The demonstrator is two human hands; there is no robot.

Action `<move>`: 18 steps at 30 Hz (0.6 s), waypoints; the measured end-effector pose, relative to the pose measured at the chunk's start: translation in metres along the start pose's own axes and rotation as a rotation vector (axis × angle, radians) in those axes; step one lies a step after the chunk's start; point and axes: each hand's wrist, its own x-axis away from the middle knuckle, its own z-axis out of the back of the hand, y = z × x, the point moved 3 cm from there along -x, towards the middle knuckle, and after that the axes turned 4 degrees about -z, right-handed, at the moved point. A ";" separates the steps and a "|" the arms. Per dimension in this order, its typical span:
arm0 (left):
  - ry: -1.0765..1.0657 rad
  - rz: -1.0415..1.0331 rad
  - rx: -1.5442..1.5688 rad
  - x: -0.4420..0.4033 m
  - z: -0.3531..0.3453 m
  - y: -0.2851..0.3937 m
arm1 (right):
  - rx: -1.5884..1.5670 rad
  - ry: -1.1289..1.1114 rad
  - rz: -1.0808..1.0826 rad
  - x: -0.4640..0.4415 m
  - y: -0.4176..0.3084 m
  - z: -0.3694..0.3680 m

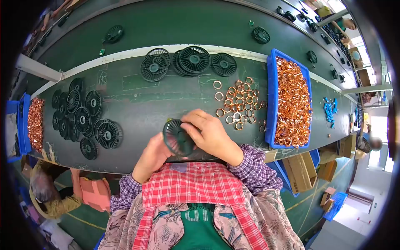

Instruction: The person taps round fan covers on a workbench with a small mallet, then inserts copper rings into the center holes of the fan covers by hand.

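Note:
A dark round slatted part (178, 138) is held between both hands near the bench's front edge. My left hand (155, 152) grips its lower left side, the fingers partly hidden behind it. My right hand (207, 132) lies over its upper right side with bent fingers; whether a small piece is pinched there cannot be made out. To the right on the bench lie several loose copper-coloured rings (241, 100). Similar dark slatted parts form a group (83, 118) at the left and a row (194, 59) at the far side of the work surface.
A blue tray (271, 100) full of copper rings stands at the right, with blue pieces (330, 110) beyond it. A conveyor (187, 25) carries more dark parts. Another tray (26, 125) is at far left. A co-worker (54, 187) sits at lower left; cardboard boxes (298, 173) stand lower right.

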 end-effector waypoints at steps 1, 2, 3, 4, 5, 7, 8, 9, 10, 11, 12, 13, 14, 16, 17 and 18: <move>-0.005 0.006 0.003 -0.002 0.001 -0.003 | 0.032 0.026 -0.012 0.003 0.006 0.002; -0.044 0.012 -0.085 -0.004 -0.001 -0.004 | 0.063 0.048 -0.021 0.004 0.010 0.003; -0.075 0.017 -0.171 -0.004 -0.006 -0.003 | 0.090 0.064 -0.031 0.006 0.012 0.003; -0.074 0.035 -0.068 -0.005 -0.010 -0.003 | 0.212 0.119 0.012 0.008 0.008 0.001; -0.071 0.033 -0.070 -0.006 -0.012 -0.003 | 0.210 0.118 0.015 0.008 0.005 -0.002; -0.012 0.155 -0.104 -0.009 -0.014 -0.005 | 0.320 0.168 0.085 0.007 -0.002 -0.004; 0.023 0.179 -0.133 -0.009 -0.019 -0.002 | 0.306 0.174 0.094 0.005 0.000 -0.004; 0.023 0.179 -0.136 -0.009 -0.017 -0.001 | 0.304 0.176 0.095 0.002 0.006 0.000; 0.074 0.141 -0.175 -0.009 -0.012 0.002 | 0.361 0.225 0.081 -0.004 0.017 0.012; 0.128 0.100 -0.209 -0.007 -0.007 0.004 | 0.417 0.269 0.071 -0.011 0.027 0.025; 0.246 0.036 -0.282 -0.005 -0.007 0.014 | 0.507 0.328 0.049 -0.023 0.037 0.038; 0.253 0.038 -0.280 -0.003 0.002 0.016 | 0.597 0.391 0.020 -0.033 0.047 0.049; 0.308 -0.033 -0.264 -0.001 0.018 0.019 | 0.594 0.389 0.020 -0.039 0.059 0.053; 0.403 -0.160 -0.237 -0.002 0.028 0.029 | 0.887 0.286 0.015 -0.051 0.082 0.051; 0.414 -0.171 -0.235 -0.001 0.028 0.035 | 0.882 0.280 0.029 -0.052 0.083 0.052; 0.426 -0.200 -0.247 0.001 0.028 0.041 | 0.869 0.262 0.035 -0.055 0.083 0.051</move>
